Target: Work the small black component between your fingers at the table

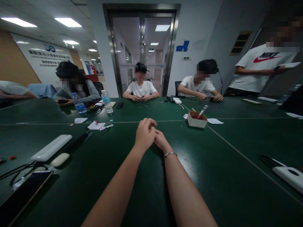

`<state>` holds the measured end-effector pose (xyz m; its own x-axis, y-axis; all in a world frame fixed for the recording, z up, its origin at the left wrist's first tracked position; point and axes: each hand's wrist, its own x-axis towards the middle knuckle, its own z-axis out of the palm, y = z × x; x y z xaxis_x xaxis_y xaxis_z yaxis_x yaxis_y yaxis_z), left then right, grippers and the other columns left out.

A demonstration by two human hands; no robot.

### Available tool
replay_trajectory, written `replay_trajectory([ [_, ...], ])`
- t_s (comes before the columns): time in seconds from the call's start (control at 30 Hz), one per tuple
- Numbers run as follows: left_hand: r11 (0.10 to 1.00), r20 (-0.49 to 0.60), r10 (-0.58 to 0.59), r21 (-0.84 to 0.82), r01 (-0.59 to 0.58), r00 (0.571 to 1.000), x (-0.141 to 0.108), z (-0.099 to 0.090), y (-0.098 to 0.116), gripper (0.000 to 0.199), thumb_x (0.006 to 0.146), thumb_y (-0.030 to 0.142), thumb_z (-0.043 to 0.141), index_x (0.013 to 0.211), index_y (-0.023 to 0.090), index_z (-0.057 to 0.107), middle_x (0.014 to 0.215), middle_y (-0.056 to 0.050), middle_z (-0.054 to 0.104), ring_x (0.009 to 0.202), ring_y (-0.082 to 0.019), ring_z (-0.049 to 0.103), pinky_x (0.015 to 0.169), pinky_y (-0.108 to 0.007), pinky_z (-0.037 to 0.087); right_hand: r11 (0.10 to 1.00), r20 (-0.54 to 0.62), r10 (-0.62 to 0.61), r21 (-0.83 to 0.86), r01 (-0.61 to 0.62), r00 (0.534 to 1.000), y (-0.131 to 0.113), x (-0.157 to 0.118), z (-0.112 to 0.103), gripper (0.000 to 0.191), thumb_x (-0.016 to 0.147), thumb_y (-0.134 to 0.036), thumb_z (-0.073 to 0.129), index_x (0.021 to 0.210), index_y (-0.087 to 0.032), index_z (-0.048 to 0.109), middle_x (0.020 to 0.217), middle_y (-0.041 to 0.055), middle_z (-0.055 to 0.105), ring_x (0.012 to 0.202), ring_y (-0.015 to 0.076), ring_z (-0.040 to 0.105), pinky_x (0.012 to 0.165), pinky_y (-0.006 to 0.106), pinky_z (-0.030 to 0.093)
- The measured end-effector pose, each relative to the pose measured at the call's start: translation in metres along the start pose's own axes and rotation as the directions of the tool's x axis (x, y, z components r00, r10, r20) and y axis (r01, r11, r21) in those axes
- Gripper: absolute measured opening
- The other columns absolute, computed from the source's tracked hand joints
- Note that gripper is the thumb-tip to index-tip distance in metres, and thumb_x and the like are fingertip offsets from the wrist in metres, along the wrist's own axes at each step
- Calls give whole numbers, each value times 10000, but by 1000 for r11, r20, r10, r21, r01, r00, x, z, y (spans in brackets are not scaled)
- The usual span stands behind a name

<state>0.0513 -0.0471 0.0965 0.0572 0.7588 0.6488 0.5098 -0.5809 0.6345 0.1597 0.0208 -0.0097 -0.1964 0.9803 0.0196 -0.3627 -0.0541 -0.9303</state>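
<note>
My left hand (145, 134) is over the dark green table (201, 189), its fingers curled inward. Beside it, my right hand (162, 141) meets the left at the fingertips, and a metal bracelet (170, 154) circles that wrist. The fingers of both hands are bent and pressed close together. Whatever lies between them, if anything, is hidden by the left hand and too small to name. Beyond the hands to the right stands a small open cardboard box (197, 122) with a red and clear tool-like item (202, 112) sticking out.
Torn paper (96, 125) and two water bottles (79, 103) (107, 102) are ahead left. Nearer left lie a white power bank (52, 147), an oval white case (60, 160), cables and a phone (26, 195). A white device (288, 178) is far right. Several people sit or stand around.
</note>
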Motion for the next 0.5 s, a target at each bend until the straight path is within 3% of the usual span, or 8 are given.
replay_trajectory([
  [0.1,963,-97,-266,22,270,959,-5,13,-51,202,732,90,459,867,197,566,963,-63,561,927,-190,549,853,-346,443,1000,-21,20,6,-20,1000,-3,-2,1,252,701,-341,718,823,-144,620,536,-8,600,416,68,510,491,209,501],
  [0.17,933,-127,-356,-3,359,926,-11,20,-76,206,753,120,483,924,196,568,990,-65,548,943,-185,555,887,-354,438,999,-39,35,-19,-36,999,-5,-3,2,224,732,-328,697,832,-142,621,541,5,610,423,75,528,478,205,500],
  [0.3,913,-25,-392,-137,385,920,-25,32,-104,158,793,188,520,934,193,590,996,-61,569,953,-171,571,881,-330,450,999,-56,33,-27,-34,998,-7,-5,3,183,753,-310,685,814,-148,626,523,2,599,443,87,547,474,207,507],
  [0.4,880,109,-390,-250,405,914,-32,36,-114,158,810,217,517,950,201,588,933,-36,620,872,-149,600,809,-292,475,999,-60,29,-21,-30,998,-7,-5,3,182,749,-310,690,805,-149,627,516,-5,592,422,76,522,490,216,520],
  [0.5,859,151,-390,-297,418,908,-33,36,-119,185,815,254,528,983,198,579,899,-27,640,825,-142,612,763,-274,485,999,-72,34,-20,-36,997,-7,-5,3,175,757,-300,680,814,-146,620,518,-9,594,403,64,502,494,211,521],
])
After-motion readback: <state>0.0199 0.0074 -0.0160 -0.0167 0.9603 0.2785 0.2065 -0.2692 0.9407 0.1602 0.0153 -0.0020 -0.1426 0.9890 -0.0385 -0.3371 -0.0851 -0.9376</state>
